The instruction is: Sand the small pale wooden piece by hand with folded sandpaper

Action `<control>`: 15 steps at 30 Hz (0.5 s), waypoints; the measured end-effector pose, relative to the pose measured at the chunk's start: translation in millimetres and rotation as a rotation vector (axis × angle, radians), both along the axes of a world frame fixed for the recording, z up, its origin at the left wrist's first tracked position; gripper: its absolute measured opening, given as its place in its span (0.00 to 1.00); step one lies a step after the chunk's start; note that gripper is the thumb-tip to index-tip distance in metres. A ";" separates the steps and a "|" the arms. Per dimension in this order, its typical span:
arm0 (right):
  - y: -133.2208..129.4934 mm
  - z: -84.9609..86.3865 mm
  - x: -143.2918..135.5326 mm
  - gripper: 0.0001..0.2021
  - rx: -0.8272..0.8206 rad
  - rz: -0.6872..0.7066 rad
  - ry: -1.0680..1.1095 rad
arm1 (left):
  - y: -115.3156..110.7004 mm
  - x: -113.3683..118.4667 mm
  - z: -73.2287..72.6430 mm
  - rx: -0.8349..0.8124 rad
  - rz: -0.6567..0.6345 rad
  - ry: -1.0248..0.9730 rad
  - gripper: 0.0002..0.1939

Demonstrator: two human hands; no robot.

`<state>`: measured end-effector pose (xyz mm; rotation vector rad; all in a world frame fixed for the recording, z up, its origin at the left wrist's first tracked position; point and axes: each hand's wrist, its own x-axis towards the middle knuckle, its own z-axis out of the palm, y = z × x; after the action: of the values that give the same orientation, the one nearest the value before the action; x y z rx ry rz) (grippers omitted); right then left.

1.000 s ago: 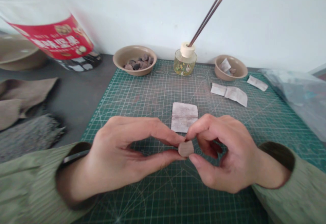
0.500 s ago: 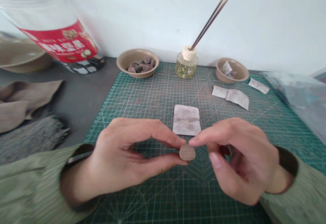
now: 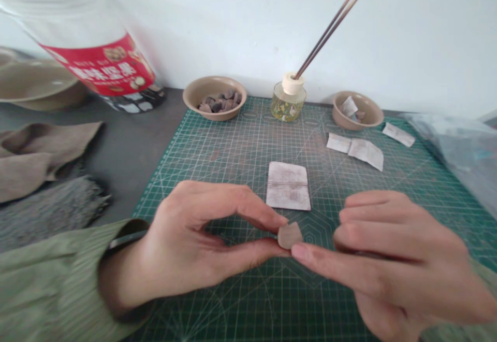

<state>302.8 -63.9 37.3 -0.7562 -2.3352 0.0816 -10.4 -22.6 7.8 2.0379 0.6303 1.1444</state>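
Note:
A small greyish-brown stone [image 3: 290, 236] with a smooth face is pinched between the thumb and index fingertip of my left hand [image 3: 202, 233], above the cutting mat. My right hand [image 3: 399, 259] has one finger stretched out, its tip touching the stone's lower right edge. The other fingers of that hand are curled, and I see nothing held in them. Just beyond the stone, a creased, brown-smudged pale paper square [image 3: 288, 186] lies on the green cutting mat [image 3: 225, 160].
A bowl of small stones [image 3: 215, 98], a reed diffuser [image 3: 288, 98] and a bowl with paper scraps [image 3: 357, 110] line the back. Paper strips [image 3: 355, 150] lie at right beside a clear plastic bag [image 3: 458, 134]. Leftward are a large jar [image 3: 104, 67], a brown cloth [image 3: 58, 145] and a grey fuzzy cloth [image 3: 62, 207].
My right hand has turned and shifted right and down, its fingertip going from the stone's top to its lower right edge. The stone has tilted slightly in my left hand's pinch.

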 end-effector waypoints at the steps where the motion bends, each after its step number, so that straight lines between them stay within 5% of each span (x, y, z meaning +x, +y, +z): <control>1: -0.7 1.9 0.9 0.19 0.017 0.036 -0.019 | 0.3 0.7 0.3 0.002 -0.004 -0.004 0.09; 11: -3.2 11.9 2.0 0.25 0.051 0.059 -0.086 | -0.2 -0.8 -2.3 -0.004 -0.004 -0.019 0.10; 15: -1.8 10.2 0.8 0.20 0.018 0.086 -0.069 | 0.8 0.7 -0.8 -0.015 -0.031 -0.027 0.10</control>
<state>303.7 -65.7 47.5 -0.6589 -2.4305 0.0741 -9.7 -21.9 6.9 2.0094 0.5898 1.1442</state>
